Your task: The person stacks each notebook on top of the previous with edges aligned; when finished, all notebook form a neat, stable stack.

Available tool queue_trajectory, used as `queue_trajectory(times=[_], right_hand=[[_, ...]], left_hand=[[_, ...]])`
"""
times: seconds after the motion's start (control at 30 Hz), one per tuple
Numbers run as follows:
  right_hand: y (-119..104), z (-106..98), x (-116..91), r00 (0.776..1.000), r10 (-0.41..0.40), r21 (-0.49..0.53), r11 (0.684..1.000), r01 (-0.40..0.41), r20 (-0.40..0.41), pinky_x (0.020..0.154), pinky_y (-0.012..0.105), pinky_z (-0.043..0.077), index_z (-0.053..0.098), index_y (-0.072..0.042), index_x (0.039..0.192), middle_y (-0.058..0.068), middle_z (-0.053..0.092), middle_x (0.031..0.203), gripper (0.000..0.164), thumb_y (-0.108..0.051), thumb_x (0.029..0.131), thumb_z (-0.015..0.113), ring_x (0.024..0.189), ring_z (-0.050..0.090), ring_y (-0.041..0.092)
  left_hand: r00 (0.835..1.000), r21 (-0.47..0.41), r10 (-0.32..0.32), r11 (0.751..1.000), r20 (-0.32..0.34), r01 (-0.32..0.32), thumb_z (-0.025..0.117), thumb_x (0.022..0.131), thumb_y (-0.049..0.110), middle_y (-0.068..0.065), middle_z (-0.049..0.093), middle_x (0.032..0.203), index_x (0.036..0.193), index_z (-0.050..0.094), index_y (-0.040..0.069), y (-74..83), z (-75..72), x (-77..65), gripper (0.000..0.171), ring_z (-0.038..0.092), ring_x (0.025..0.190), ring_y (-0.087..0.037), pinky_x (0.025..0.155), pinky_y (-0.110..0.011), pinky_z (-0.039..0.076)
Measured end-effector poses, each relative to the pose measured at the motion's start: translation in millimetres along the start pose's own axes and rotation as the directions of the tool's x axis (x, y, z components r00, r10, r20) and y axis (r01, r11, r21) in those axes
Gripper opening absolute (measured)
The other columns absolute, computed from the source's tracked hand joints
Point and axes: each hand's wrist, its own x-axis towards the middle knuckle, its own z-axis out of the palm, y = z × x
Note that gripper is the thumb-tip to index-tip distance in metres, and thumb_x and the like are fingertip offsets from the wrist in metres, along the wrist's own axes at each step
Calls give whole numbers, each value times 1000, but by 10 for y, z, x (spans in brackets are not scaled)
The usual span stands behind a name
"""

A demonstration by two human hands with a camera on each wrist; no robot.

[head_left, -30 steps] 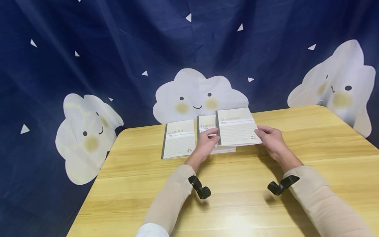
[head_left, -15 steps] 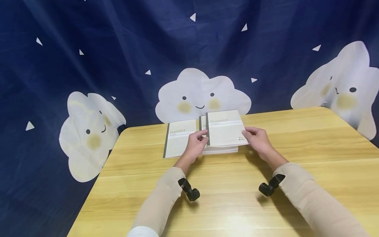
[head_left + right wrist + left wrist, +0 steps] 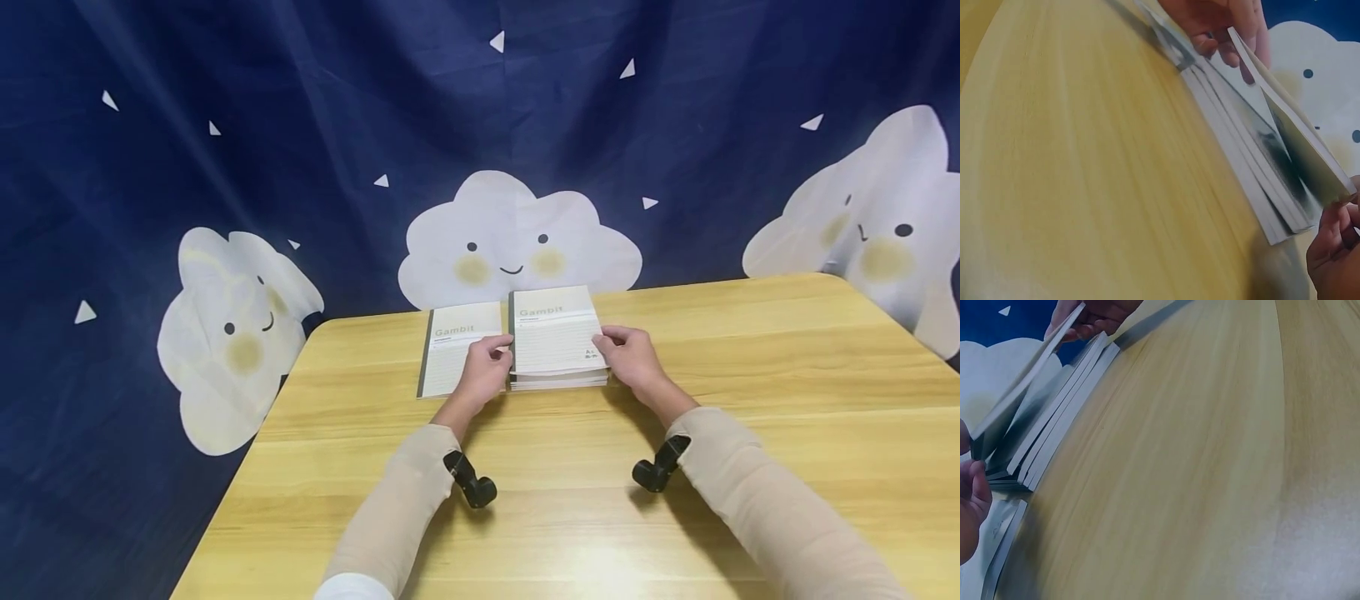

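Note:
A cream notebook marked "Gambit" (image 3: 555, 333), with a dark spine strip, is held between my two hands by its side edges. Under it lies a stack of several notebooks (image 3: 558, 382); both wrist views show a gap between the held one and the stack (image 3: 1066, 419). My left hand (image 3: 486, 367) pinches the spine edge, and my right hand (image 3: 630, 357) pinches the right edge near the lower corner. Left of the stack, another Gambit notebook (image 3: 450, 354) lies flat, its lower right part hidden behind my left hand.
The wooden table (image 3: 570, 500) has its back edge just behind the notebooks. A dark blue curtain (image 3: 337, 108) with smiling clouds hangs behind it. A black wrist camera (image 3: 472, 481) sits on each beige sleeve.
Both hands have carried the notebook leftward and down, from right of the stack to just over it. The notebook on the left has stayed in place.

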Motion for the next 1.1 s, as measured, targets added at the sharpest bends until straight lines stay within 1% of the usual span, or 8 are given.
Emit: queue_trajectory(times=[0.23, 0.3, 0.43, 0.53, 0.63, 0.77, 0.87, 1.1], right_hand=[[40, 52, 19, 1000, -3, -93, 996, 1, -15, 88, 36, 44, 51, 6, 131, 22, 57, 118, 44, -21, 96, 50, 105, 51, 28], [44, 53, 19, 1000, -10, -106, 994, 8, -13, 88, 36, 44, 51, 6, 131, 22, 57, 119, 44, -21, 96, 50, 105, 51, 28], [50, 47, 21, 1000, -21, -147, 989, 21, 1, 85, 36, 45, 51, 5, 131, 22, 58, 119, 43, -21, 96, 49, 105, 52, 29], [54, 41, 23, 1000, -18, -179, 984, 21, 16, 85, 36, 46, 50, 5, 131, 22, 58, 119, 44, -21, 97, 48, 105, 53, 29], [53, 37, 25, 1000, -11, -211, 977, 17, 28, 88, 40, 46, 49, 5, 132, 23, 57, 120, 45, -22, 96, 48, 108, 53, 31], [47, 32, 33, 999, -22, -260, 965, 30, 33, 93, 45, 45, 49, 5, 132, 25, 56, 123, 45, -21, 96, 48, 112, 52, 34], [41, 29, 39, 999, -43, -297, 954, 50, 33, 94, 47, 45, 49, 7, 131, 26, 56, 122, 45, -20, 96, 48, 111, 53, 36], [42, 35, 50, 995, -92, -361, 927, 97, 29, 89, 46, 46, 51, 9, 129, 26, 59, 117, 44, -19, 94, 47, 103, 55, 35]], left_hand=[[1000, 116, 7, 993, 23, -10, 46, 91, -1, -17, 54, 127, 127, 56, -1, 2, 20, -4, 38, 56, 91, -20, 65, -21, 48], [999, 151, 5, 989, 36, -11, 45, 91, -1, -17, 54, 129, 129, 55, 0, -1, 26, -2, 39, 57, 94, -20, 67, -23, 49], [998, 206, 14, 978, 54, -25, 45, 91, -1, -17, 54, 129, 129, 55, 1, -5, 35, -2, 40, 57, 103, -23, 80, -30, 51], [997, 227, 34, 973, 67, -48, 45, 90, -1, -18, 55, 129, 129, 55, -1, 0, 36, -4, 40, 57, 108, -26, 89, -36, 50], [995, 253, 52, 965, 84, -72, 46, 89, -3, -19, 57, 127, 128, 55, -3, 5, 37, -8, 40, 56, 110, -27, 94, -38, 48], [993, 272, 63, 958, 103, -89, 45, 87, -5, -20, 59, 123, 127, 55, -4, 8, 39, -21, 41, 57, 106, -26, 93, -37, 49], [991, 287, 66, 953, 117, -98, 45, 88, -5, -21, 59, 123, 128, 54, -5, 15, 39, -27, 41, 56, 105, -26, 92, -36, 49], [987, 327, 83, 937, 140, -125, 44, 89, -5, -21, 56, 128, 127, 55, -5, -7, 38, -26, 39, 52, 119, -25, 99, -36, 45]])
